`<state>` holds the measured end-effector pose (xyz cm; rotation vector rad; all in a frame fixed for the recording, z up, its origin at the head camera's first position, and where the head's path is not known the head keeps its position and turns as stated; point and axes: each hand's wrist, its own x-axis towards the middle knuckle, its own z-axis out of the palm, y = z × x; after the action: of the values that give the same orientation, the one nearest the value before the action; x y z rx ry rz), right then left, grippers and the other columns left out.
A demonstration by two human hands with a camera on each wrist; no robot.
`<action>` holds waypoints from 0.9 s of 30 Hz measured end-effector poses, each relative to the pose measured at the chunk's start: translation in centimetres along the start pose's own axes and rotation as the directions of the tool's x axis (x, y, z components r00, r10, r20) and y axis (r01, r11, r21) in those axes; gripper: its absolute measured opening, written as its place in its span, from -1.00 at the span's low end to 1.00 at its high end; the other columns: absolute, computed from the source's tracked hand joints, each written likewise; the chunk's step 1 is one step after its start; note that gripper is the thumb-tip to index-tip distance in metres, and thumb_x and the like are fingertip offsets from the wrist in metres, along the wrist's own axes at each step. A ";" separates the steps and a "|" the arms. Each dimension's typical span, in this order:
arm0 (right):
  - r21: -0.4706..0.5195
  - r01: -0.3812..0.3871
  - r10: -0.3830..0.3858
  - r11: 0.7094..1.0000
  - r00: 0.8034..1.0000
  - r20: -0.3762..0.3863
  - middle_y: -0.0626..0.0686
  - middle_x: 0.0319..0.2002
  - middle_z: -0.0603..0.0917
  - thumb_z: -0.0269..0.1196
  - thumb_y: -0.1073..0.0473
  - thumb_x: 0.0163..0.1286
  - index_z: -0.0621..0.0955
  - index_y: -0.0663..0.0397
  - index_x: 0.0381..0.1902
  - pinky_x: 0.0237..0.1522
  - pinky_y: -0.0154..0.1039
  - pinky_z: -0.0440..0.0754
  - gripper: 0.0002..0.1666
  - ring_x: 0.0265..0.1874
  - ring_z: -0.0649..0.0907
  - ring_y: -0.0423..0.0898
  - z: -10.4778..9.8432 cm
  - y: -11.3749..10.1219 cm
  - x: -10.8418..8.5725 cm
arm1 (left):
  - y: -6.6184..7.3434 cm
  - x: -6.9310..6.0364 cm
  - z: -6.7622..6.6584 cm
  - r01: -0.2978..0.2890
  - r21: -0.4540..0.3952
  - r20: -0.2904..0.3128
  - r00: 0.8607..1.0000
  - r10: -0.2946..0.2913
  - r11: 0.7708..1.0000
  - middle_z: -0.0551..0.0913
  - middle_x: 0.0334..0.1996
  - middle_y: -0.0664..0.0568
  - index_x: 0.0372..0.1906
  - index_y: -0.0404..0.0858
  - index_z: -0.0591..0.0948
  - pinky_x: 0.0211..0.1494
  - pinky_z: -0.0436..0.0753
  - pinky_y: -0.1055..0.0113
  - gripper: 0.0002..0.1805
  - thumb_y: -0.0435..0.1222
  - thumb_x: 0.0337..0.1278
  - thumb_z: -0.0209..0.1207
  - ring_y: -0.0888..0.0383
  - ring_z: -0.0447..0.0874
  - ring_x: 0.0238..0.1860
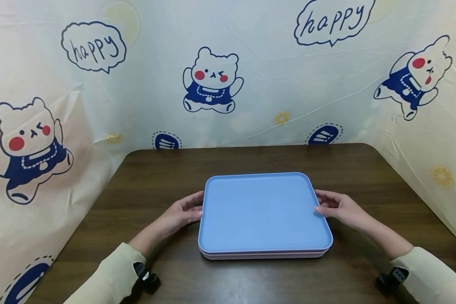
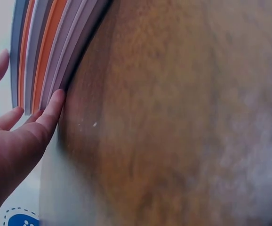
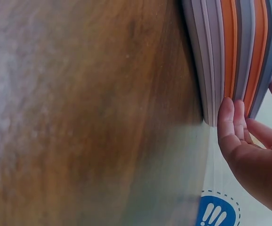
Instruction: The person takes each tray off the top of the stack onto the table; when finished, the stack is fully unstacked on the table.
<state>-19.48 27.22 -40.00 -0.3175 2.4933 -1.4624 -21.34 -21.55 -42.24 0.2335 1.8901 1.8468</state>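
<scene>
A stack of rectangular trays lies on the table, with a light blue tray [image 1: 262, 213] on top. In the left wrist view the edges of the stack [image 2: 46, 56] show blue, orange, grey and pale mauve layers. My left hand [image 1: 183, 214] is at the stack's left side, fingertips touching the tray edges and thumb near the top rim. On the opposite side, my right hand [image 1: 340, 209] rests its fingertips against the edges, thumb at the blue tray's rim. The right wrist view shows that hand's fingers [image 3: 226, 117] fairly straight along the lower layers.
The dark wooden table [image 1: 167, 169] extends around the stack. A pale plastic sheet [image 1: 148, 84] printed with bears and the word "happy" hangs behind and beside it. Dark wrist devices [image 1: 148, 278] are strapped on over both cream sleeves.
</scene>
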 end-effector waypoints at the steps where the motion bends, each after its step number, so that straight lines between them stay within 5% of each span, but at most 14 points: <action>1: 0.001 0.002 -0.002 1.000 1.000 -0.002 0.31 0.10 0.53 0.30 0.09 0.36 0.29 0.38 0.38 -0.16 -0.30 0.64 -0.22 -0.09 0.57 0.06 0.0 0.0 0.0 | 0.0 0.0 0.0 -0.002 0.001 0.002 1.000 0.002 1.000 0.10 0.48 -0.15 0.51 -0.18 0.12 0.21 0.48 0.18 -0.18 -0.29 0.24 0.26 -0.09 0.33 0.34; 18: -0.182 0.121 -0.140 0.976 0.985 -0.100 0.28 0.07 0.55 0.32 0.19 0.32 0.44 0.39 0.27 -0.16 -0.37 0.60 -0.37 -0.06 0.57 0.11 0.5 -0.9 -0.2 | 0.2 -0.1 0.1 0.009 -0.010 0.002 1.000 -0.009 1.000 0.11 0.47 -0.13 0.51 -0.18 0.13 0.21 0.48 0.19 -0.17 -0.28 0.22 0.28 -0.08 0.37 0.32; 27: -0.176 0.111 -0.131 0.978 0.985 -0.108 0.29 0.02 0.60 0.30 0.23 0.32 0.43 0.42 0.27 -0.20 -0.36 0.62 -0.37 -0.10 0.58 0.11 -0.2 -1.8 0.0 | 0.3 -0.3 0.2 0.004 -0.002 0.002 1.000 -0.004 1.000 0.10 0.48 -0.12 0.51 -0.16 0.13 0.22 0.47 0.18 -0.17 -0.29 0.21 0.29 -0.10 0.33 0.34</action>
<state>-19.46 26.51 -38.37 -0.4324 2.7456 -1.3516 -21.08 -21.45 -41.92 0.2312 1.8859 1.8452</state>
